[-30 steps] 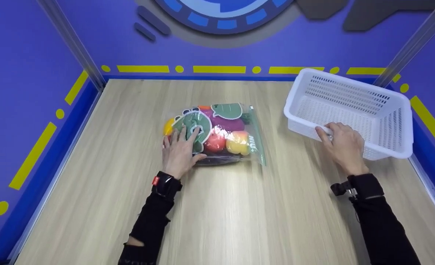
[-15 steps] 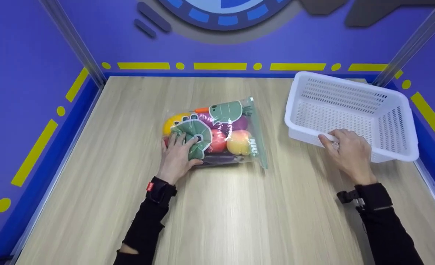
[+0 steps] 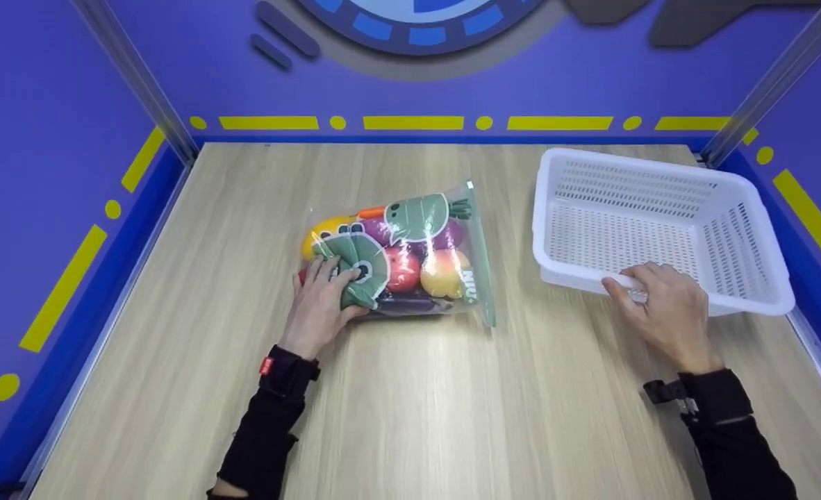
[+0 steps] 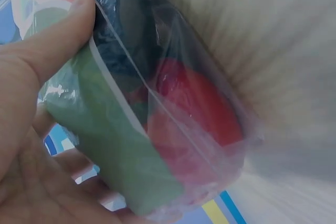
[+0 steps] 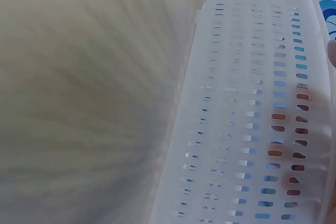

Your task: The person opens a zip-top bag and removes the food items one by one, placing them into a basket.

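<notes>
Bag point(image 3: 376, 255), just one, lies mid-frame; I see the left hand point(image 3: 317, 305) gripping its lower-left corner, while the right hand point(image 3: 667, 312) clamps one white basket point(image 3: 570, 271), frame right, by its near rim.

Head view looks forward and down over the bench point(image 3: 410, 396); wrist views, close up, share its bag point(image 3: 400, 267) (left) and basket point(image 3: 570, 271) (right).
</notes>
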Motion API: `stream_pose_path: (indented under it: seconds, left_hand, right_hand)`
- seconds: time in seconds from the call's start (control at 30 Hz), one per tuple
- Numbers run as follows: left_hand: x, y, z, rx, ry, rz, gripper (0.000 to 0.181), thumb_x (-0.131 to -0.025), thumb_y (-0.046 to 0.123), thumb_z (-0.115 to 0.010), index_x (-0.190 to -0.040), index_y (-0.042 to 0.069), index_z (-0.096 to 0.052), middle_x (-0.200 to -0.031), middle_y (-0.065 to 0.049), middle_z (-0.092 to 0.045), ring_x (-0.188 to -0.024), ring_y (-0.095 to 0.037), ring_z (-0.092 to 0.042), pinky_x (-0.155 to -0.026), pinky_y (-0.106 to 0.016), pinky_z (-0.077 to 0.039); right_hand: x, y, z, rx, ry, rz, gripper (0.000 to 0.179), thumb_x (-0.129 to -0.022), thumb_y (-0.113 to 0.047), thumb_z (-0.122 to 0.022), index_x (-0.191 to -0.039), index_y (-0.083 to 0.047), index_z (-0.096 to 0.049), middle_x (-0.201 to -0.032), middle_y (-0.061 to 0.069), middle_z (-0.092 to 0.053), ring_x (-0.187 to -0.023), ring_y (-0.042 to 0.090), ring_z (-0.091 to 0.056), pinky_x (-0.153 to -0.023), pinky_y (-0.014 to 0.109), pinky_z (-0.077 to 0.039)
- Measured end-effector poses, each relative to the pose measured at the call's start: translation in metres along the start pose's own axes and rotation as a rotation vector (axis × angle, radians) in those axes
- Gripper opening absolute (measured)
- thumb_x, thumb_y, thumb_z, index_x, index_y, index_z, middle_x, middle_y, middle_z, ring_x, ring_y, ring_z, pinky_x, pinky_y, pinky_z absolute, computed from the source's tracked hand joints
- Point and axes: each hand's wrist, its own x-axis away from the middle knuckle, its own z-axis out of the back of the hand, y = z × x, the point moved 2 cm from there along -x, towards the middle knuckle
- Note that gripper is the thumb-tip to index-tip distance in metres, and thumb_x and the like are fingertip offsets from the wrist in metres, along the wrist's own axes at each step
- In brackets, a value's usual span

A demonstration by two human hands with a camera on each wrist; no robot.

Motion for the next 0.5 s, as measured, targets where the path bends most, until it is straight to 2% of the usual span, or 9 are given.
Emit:
stream_pose_path:
  seconds: [0.17, 0.5]
  left_hand:
    - [0.008, -0.007, 0.003, 0.027, 0.015, -0.008, 0.062, -0.083, 0.025, -0.088, -0.140, 0.011, -0.067, -0.158, -0.023, -0.051, -0.155, -0.046, -0.035, -0.123, -0.075, -0.028]
    - [0.018, -0.021, 0.014, 0.038, 0.003, 0.016, 0.061, -0.083, 0.023, -0.089, -0.139, 0.008, -0.066, -0.160, -0.026, -0.048, -0.156, -0.048, -0.034, -0.126, -0.072, -0.027]
  right_hand:
    - [0.009, -0.006, 0.004, -0.003, 0.026, 0.049, 0.036, -0.088, -0.037, -0.076, -0.092, -0.002, -0.076, -0.085, 0.018, -0.078, -0.072, 0.039, -0.071, -0.059, 0.052, -0.052]
    - [0.022, -0.015, 0.005, -0.029, 0.036, 0.125, 0.039, -0.093, -0.044, -0.071, -0.089, -0.005, -0.076, -0.079, 0.012, -0.076, -0.065, 0.029, -0.066, -0.059, 0.044, -0.049]
